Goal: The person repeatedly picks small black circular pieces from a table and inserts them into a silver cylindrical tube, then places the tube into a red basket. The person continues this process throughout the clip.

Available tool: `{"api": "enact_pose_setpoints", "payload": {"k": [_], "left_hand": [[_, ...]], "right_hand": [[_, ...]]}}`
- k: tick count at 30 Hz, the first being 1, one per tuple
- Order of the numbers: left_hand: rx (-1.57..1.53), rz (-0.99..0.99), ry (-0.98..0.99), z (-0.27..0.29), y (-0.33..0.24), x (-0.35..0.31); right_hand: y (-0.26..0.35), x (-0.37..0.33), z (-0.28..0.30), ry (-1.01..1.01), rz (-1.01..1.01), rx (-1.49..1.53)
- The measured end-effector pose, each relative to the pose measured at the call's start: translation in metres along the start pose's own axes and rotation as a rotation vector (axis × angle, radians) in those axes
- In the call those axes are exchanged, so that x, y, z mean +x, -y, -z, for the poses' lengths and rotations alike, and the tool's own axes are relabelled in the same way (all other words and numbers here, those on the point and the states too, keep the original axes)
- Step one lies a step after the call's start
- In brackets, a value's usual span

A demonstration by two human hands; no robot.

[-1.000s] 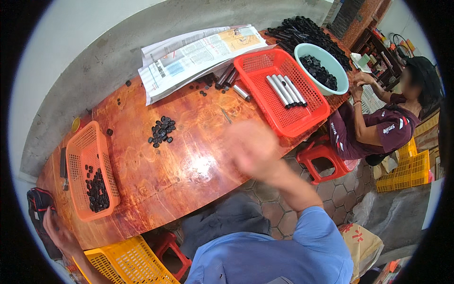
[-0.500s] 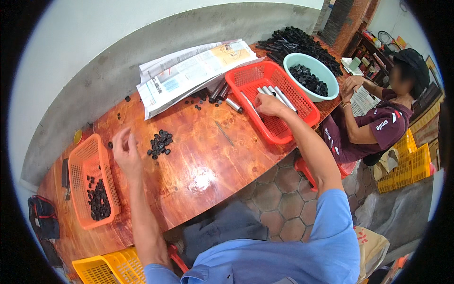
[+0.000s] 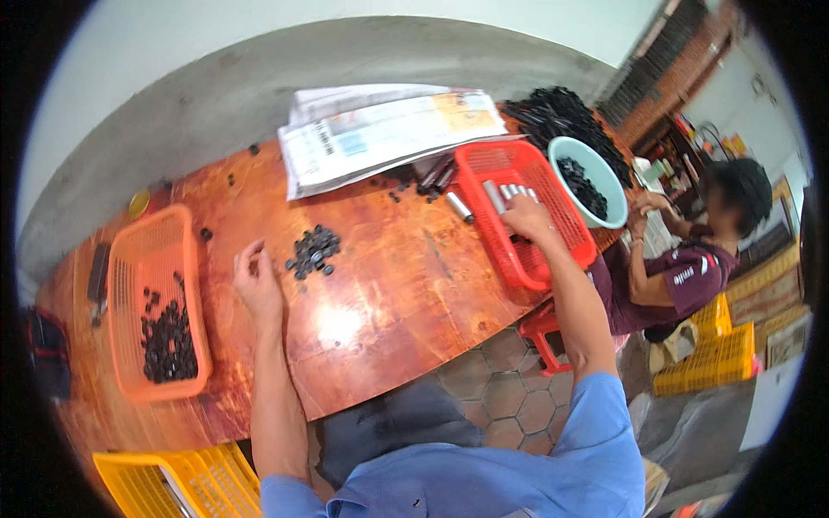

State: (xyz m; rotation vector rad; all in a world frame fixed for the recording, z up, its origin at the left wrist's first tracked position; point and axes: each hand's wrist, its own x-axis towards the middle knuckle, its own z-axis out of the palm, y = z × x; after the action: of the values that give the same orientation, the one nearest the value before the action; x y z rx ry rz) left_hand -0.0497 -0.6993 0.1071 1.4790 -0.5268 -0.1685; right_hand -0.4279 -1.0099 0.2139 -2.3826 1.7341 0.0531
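Two bare hands work over the reddish wooden surface (image 3: 406, 285). Right hand (image 3: 528, 217) reaches into the red basket (image 3: 553, 250) at the far right edge, fingers touching the silver tubes (image 3: 501, 192); its grip cannot be told. Left hand (image 3: 256, 278) rests mid-surface, fingers loosely curled, empty, just beside the pile of black caps (image 3: 313, 251).

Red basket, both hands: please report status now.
Right hand in red basket, on metal tubes; grip unclear. Left hand open on table, beside black caps. Nothing blocking.
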Motion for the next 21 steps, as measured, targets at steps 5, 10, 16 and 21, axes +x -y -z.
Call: {"api": "enact_pose_setpoints", "payload": {"k": [5,10,16,21], "left_hand": [[-0.118,0.0,0.045,-0.003,-0.03,-0.011],[-0.532,0.276,0.386,-0.009,-0.037,-0.026],[-0.68,0.384,0.527,-0.022,-0.045,-0.031],[-0.759,0.422,0.526,-0.007,-0.039,-0.021]], "right_hand": [[0.045,-0.047,0.047,-0.396,0.149,0.505],[0.169,-0.119,0.0,-0.189,0.541,0.805],[0.26,-0.154,-0.098,-0.346,0.73,0.725],[0.266,-0.152,-0.125,-0.259,0.772,0.878]]}}
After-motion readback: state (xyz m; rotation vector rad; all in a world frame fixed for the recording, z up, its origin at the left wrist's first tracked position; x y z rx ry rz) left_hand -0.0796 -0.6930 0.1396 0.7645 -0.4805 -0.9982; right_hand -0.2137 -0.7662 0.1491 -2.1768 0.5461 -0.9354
